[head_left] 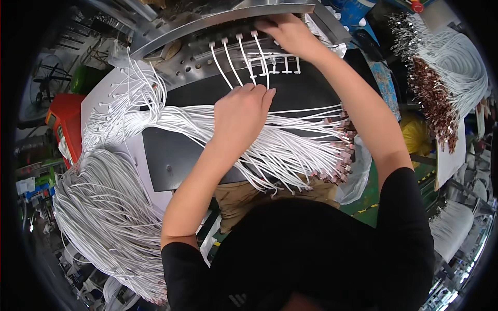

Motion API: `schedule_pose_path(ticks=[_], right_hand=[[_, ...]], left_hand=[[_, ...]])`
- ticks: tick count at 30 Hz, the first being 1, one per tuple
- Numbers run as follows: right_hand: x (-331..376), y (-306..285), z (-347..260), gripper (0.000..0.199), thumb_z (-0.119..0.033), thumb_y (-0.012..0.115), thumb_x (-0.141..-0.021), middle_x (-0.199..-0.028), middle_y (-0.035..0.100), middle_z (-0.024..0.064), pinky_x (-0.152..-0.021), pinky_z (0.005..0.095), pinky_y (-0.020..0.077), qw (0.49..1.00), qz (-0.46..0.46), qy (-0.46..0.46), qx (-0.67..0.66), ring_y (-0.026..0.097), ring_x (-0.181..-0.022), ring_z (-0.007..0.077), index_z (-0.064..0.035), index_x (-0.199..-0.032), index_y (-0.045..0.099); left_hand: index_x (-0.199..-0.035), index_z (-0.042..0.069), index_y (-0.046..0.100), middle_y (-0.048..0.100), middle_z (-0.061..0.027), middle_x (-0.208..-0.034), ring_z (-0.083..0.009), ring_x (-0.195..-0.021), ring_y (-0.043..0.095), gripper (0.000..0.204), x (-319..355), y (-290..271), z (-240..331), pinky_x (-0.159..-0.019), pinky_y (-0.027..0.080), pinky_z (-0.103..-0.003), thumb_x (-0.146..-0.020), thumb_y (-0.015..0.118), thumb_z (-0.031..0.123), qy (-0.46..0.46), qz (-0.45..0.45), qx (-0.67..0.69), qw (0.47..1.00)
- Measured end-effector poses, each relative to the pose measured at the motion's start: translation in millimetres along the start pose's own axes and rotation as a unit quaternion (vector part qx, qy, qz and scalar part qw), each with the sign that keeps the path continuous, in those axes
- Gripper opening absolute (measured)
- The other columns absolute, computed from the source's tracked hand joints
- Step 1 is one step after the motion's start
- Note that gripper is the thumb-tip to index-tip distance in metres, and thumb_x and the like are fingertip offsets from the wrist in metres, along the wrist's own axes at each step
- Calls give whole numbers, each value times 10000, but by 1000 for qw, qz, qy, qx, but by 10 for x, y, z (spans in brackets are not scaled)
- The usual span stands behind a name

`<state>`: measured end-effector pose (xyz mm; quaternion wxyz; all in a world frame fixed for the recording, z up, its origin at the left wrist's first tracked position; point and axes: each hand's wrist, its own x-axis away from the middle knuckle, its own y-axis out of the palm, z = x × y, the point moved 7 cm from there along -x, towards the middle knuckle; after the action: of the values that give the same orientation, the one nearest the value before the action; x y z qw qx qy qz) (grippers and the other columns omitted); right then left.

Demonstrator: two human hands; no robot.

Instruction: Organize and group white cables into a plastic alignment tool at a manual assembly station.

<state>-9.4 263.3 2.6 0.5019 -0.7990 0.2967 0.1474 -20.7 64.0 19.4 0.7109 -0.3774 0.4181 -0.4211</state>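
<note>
Closest to me, a bundle of white cables lies across the desk, brownish ends fanned out on my right; on my left a bigger pile of cables hangs down past the desk's edge. Above the bundle, my left hand is curled, fingers bent in, and seems to have hold of four cables whose lower lengths run under it. Their far ends sit in a row at the metal frame. Beside them is a white branched piece (plastic, by the look of it). My right hand reaches in at the frame's lip; its fingertips are hidden, so I can't tell how far they're spread or whether they hold anything.

As I judge it, these four are in hand and partway through, with most of the bundle left; which cables are finished I can't tell. Farther off on the right hang more cables.
</note>
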Motion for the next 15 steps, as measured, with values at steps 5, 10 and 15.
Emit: schedule_pose_path(ticks=[5,10,15], right_hand=[[-639,283,828,315,-267,612,-937,-1162,638,186,-938,345,467,992,45,110,-34,595,-1098,196,-41,-1156,634],[-784,317,684,217,-240,591,-946,-943,666,110,-795,366,501,985,91,149,3,627,-899,226,-42,-950,680],[-648,227,822,225,-232,576,-949,-1006,658,156,-840,369,497,991,59,122,-18,623,-960,240,-32,-1005,661]], left_hand=[[-755,59,691,694,-161,-756,-330,-742,691,320,-465,-25,-236,-705,545,-430,-909,607,327,-41,-16,-28,999],[-789,85,718,701,-158,-765,-355,-798,684,352,-878,-87,-602,-768,537,-464,-921,546,362,-80,-22,-42,996],[-903,108,743,707,-178,-841,-347,-894,677,350,-1093,105,-724,-867,511,-472,-914,548,398,-142,-82,48,985]])
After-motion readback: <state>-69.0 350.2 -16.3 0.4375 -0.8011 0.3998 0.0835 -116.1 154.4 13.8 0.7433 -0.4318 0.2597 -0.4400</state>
